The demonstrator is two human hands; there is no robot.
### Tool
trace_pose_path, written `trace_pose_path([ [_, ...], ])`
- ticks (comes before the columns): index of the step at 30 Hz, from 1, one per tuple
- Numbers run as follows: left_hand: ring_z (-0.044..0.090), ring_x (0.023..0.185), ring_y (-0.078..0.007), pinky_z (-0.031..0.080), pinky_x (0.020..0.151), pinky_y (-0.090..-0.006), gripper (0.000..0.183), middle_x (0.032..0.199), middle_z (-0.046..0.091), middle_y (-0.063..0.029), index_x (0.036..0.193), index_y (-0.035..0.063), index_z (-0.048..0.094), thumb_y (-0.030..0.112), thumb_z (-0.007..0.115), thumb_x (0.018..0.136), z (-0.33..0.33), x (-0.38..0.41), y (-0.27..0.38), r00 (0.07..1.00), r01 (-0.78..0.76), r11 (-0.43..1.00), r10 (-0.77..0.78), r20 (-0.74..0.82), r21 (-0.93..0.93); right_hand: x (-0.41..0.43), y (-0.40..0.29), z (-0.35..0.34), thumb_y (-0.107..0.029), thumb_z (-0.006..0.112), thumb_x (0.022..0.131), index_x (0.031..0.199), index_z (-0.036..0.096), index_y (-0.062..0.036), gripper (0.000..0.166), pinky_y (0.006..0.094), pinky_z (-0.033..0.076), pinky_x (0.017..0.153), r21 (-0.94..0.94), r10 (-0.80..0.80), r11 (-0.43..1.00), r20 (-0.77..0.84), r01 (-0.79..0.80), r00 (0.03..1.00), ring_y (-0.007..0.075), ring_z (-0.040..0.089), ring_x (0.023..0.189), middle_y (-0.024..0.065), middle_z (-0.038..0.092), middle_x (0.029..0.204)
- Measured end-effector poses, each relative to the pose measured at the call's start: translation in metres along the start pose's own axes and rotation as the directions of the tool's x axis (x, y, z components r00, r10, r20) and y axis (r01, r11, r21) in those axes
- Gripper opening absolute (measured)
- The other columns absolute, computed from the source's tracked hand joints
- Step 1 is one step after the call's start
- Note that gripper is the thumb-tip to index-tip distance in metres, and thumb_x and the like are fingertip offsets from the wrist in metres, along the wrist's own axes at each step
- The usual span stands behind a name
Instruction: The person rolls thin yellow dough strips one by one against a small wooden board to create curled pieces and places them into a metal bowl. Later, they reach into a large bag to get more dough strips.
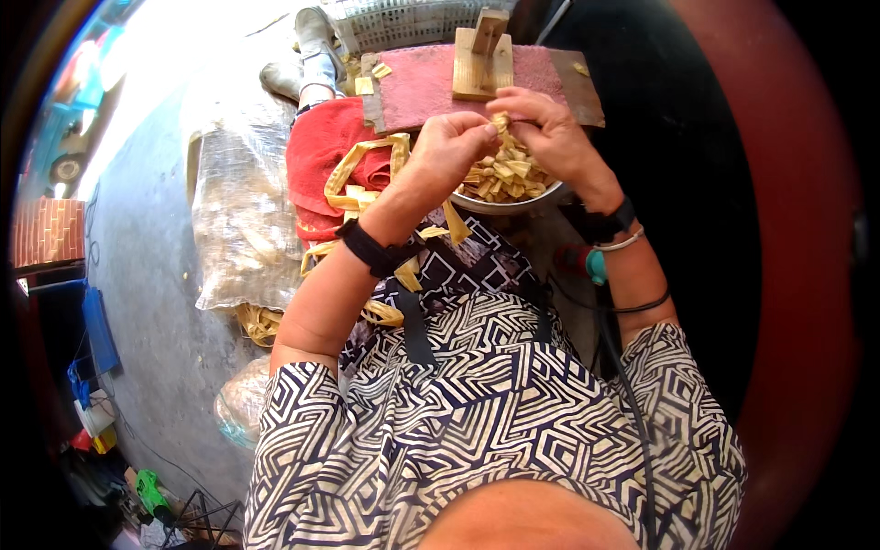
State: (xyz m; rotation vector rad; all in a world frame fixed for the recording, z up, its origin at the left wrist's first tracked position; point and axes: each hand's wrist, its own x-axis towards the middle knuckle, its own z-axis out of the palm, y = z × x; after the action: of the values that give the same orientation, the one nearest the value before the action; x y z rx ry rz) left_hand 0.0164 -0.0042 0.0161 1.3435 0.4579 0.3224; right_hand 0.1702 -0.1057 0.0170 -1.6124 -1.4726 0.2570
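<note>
Both my hands meet above a round metal bowl [512,206] heaped with short folded pieces of pale yellow dried leaf [505,180]. Between my fingertips is a small yellow leaf piece [502,124], pinched by my left hand [457,148] from one side and by my right hand [553,134] from the other. Its lower end overlaps the heap, so its full shape cannot be told. Long yellow leaf strips [340,175] lie over a red towel [316,158] on my lap, beside and below my left forearm. Part of the bowl is hidden by my hands.
Beyond the bowl stands a low board with a pink cloth cover [416,82], bearing an upright wooden block fixture [483,65]. A large wrapped plastic sack [240,213] lies at left, with leaf strips below it. A black cable [622,371] hangs by my right arm. A plastic crate [405,24] stands behind.
</note>
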Motion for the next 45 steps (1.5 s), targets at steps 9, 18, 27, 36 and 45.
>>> trace_pose_path([
  [9, 0.037, 0.051, -0.0005, 0.026, 0.045, -0.0165, 0.020, 0.061, 0.048, 0.0079, 0.087, 0.0039, 0.065, 0.022, 0.058, 0.090, -0.011, 0.001, 0.019, 0.987, 0.122, 0.989, -0.113, 0.112, -0.078, 0.007, -0.032, -0.017, -0.005, 0.065, 0.076, 0.109, 0.060, -0.0083, 0.033, 0.0315, 0.043, 0.077, -0.382, -0.328, 0.846, 0.177, 0.372, 0.928, 0.0166, 0.059, 0.095, 0.0060, 0.061, 0.105],
  [18, 0.034, 0.054, 0.0000, 0.024, 0.047, -0.0175, 0.023, 0.062, 0.045, 0.0106, 0.085, 0.0060, 0.067, 0.027, 0.059, 0.091, -0.026, -0.017, 0.037, 0.931, 0.069, 0.971, -0.145, 0.336, 0.230, -0.013, -0.035, -0.037, -0.016, 0.062, 0.083, 0.077, 0.056, -0.0027, 0.015, 0.0371, 0.042, 0.064, -0.016, -0.141, 0.987, 0.360, 0.158, 0.922, 0.0301, 0.054, 0.068, 0.0127, 0.054, 0.069],
  [27, 0.037, 0.050, -0.0019, 0.028, 0.044, -0.0159, 0.021, 0.063, 0.048, 0.0065, 0.096, 0.0038, 0.064, 0.023, 0.061, 0.090, -0.053, 0.030, 0.030, 0.972, 0.177, 0.982, -0.185, 0.146, 0.069, 0.008, 0.001, -0.029, -0.013, 0.054, 0.092, 0.098, 0.063, -0.0021, 0.016, 0.0162, 0.039, 0.046, 0.568, 0.409, 0.668, 0.259, -0.481, 0.875, 0.0016, 0.044, 0.050, -0.0042, 0.051, 0.065],
  [36, 0.033, 0.044, -0.0028, 0.024, 0.039, -0.0189, 0.012, 0.065, 0.052, 0.0030, 0.094, 0.0076, 0.063, 0.018, 0.059, 0.090, -0.076, 0.091, 0.022, 0.996, 0.087, 0.993, -0.083, -0.041, 0.085, 0.059, 0.047, -0.005, -0.011, 0.055, 0.088, 0.086, 0.062, 0.0002, 0.013, 0.0211, 0.043, 0.055, 0.323, 0.399, 0.873, -0.043, -0.365, 0.916, 0.0053, 0.050, 0.062, -0.0018, 0.056, 0.069],
  [45, 0.045, 0.050, -0.0060, 0.034, 0.043, -0.0208, 0.014, 0.065, 0.058, 0.0004, 0.088, 0.0037, 0.067, 0.017, 0.062, 0.086, -0.068, 0.128, 0.016, 0.983, -0.077, 0.934, 0.129, -0.128, 0.350, 0.075, 0.072, -0.003, -0.014, 0.059, 0.083, 0.082, 0.064, 0.0017, 0.016, 0.0296, 0.047, 0.059, -0.075, 0.160, 0.981, -0.181, -0.176, 0.970, 0.0199, 0.059, 0.061, 0.0112, 0.061, 0.069],
])
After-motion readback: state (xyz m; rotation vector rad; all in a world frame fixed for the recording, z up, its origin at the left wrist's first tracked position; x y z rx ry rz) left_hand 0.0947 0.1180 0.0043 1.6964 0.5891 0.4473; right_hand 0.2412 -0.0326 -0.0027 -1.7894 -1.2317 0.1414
